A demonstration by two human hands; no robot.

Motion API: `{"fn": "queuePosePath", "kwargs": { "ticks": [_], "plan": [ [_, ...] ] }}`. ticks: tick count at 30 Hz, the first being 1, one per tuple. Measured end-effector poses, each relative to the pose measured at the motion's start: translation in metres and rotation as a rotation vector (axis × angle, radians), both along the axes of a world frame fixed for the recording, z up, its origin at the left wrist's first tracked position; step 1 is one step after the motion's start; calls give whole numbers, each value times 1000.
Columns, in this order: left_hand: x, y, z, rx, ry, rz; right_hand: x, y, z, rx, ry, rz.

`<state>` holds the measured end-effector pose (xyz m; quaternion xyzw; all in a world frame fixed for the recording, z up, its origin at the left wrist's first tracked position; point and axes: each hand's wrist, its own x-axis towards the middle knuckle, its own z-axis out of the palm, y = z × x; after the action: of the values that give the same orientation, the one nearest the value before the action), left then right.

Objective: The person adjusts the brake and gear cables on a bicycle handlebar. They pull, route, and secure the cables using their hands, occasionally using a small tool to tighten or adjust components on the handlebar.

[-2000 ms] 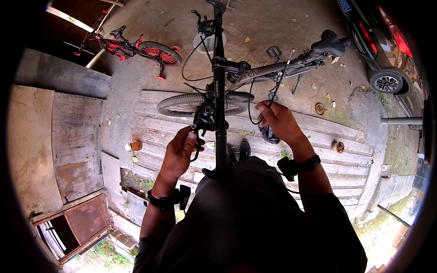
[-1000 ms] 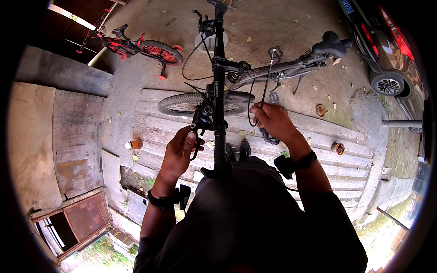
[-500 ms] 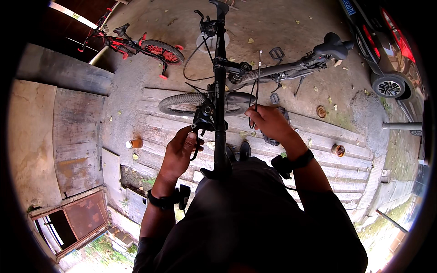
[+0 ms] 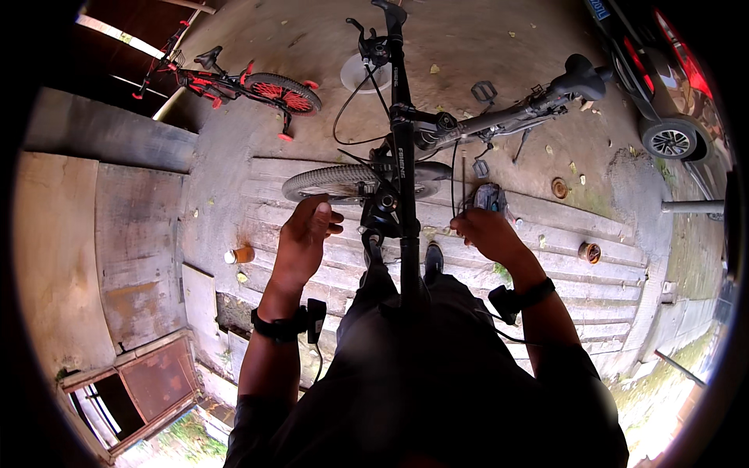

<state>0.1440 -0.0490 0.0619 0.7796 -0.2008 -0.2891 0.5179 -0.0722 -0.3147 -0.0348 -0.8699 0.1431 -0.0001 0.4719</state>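
A bicycle's black handlebar (image 4: pixel 403 148) runs up the middle of the view in front of my body. A brake lever clamp (image 4: pixel 385 204) sits on its left side near me. My left hand (image 4: pixel 304 238) is beside that clamp, off it, fingers loosely apart with nothing in them. To the right of the bar, my right hand (image 4: pixel 490 234) pinches a thin black cable (image 4: pixel 464 175) that rises from the fingertips. The front wheel (image 4: pixel 324 184) lies beyond my left hand, and the frame with its saddle (image 4: pixel 581 76) stretches to the far right.
A black and red bicycle (image 4: pixel 257 82) stands at the far left. A dark car (image 4: pixel 672 97) is parked at the right. On the slatted concrete floor are an orange-brown container (image 4: pixel 241 256), a rusty tin (image 4: pixel 590 252) and a dark bag-like item (image 4: pixel 490 199). Panels line the left.
My left hand has let go of the brake lever and drawn away from it. My right hand has lowered with the cable. The handlebar has shifted right in view.
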Motion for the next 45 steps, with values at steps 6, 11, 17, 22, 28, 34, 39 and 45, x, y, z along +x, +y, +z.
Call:
{"fn": "queuePosePath", "kwargs": {
  "ticks": [6,11,17,22,28,34,39,45],
  "plan": [
    [77,-26,-37,-101,-116,-56,-16,25,-13,36,-134,-229],
    [135,-64,-41,-261,-211,-103,-10,79,55,497,61,-723],
    [166,-116,-44,-340,46,-182,2,112,85,628,33,-796],
    [180,-143,-45,-314,271,-190,19,131,106,406,64,-648],
    [191,-167,-46,-252,475,-205,32,132,98,352,78,-615],
    [192,-186,-47,-302,715,-270,40,148,94,233,221,-714],
    [201,-195,-53,-326,842,-359,64,163,110,178,264,-884],
    [207,-214,-62,-338,912,-444,71,174,109,67,280,-936]
  ]
}}
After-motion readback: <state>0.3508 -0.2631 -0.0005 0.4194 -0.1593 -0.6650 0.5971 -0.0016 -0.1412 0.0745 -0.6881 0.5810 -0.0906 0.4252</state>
